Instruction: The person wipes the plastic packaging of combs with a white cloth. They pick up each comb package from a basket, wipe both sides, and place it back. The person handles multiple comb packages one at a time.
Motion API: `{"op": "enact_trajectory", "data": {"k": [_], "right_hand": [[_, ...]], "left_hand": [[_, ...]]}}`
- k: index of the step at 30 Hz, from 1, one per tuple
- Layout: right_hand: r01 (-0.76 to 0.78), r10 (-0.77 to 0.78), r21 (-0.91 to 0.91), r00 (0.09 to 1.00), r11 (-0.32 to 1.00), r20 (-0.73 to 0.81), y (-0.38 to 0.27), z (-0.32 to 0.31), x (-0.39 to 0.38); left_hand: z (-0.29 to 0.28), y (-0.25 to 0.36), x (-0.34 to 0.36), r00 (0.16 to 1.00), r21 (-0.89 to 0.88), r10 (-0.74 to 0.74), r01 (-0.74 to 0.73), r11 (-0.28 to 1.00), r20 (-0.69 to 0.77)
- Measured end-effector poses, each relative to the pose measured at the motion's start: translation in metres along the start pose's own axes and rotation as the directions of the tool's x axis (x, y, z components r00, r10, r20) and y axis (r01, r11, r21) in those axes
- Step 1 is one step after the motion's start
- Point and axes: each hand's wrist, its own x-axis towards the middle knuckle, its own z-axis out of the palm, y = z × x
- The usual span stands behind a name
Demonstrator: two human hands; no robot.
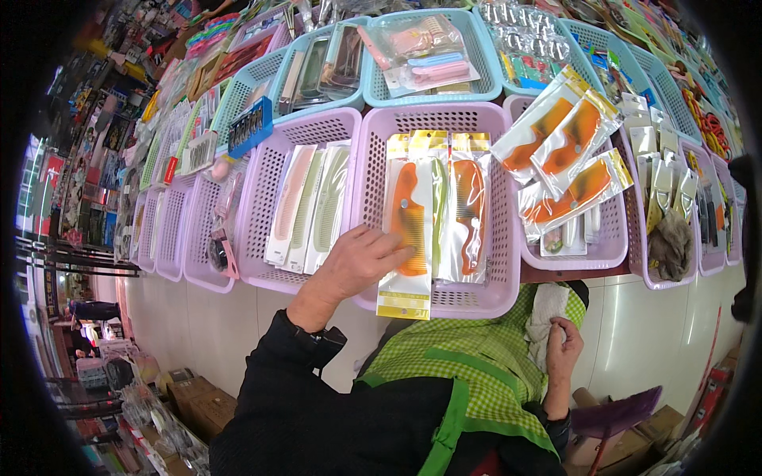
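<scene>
My left hand (361,258) grips a packaged orange comb (409,210) in the middle lilac basket (492,297); the package's lower end hangs over the basket's front rim. Beside it lie a green comb (436,190) and another orange comb (470,222), both bagged. My right hand (565,341) is lower down at the green checked apron (448,373), closed on a white cloth (546,305). More packaged orange combs (567,143) are piled on the right-hand basket. The left-hand basket holds pale pink and green combs (329,210) in clear bags.
Blue baskets (488,83) of small packaged goods form the back row. Further lilac baskets (171,246) run to both sides. A blue card of black items (250,127) leans at the back left. Below are the tiled floor (619,317), cardboard boxes (198,404) and a purple broom (615,408).
</scene>
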Motion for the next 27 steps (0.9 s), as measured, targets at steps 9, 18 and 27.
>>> {"op": "enact_trajectory", "data": {"k": [9,18,27], "right_hand": [[-0.077,0.077,-0.008,0.997,0.997,0.02,-0.01,0.001,0.004],[0.06,-0.06,-0.011,0.998,0.998,0.002,-0.021,0.003,0.004],[-0.023,0.024,-0.05,1.0,0.998,0.01,-0.014,0.0,0.004]], "left_hand": [[-0.01,-0.002,0.007,0.998,-0.077,-0.017,0.012,0.997,-0.068],[-0.044,-0.003,0.029,0.796,-0.317,-0.343,0.201,0.927,-0.499],[-0.036,-0.032,0.083,0.709,-0.355,-0.703,0.645,0.677,-0.053]]}}
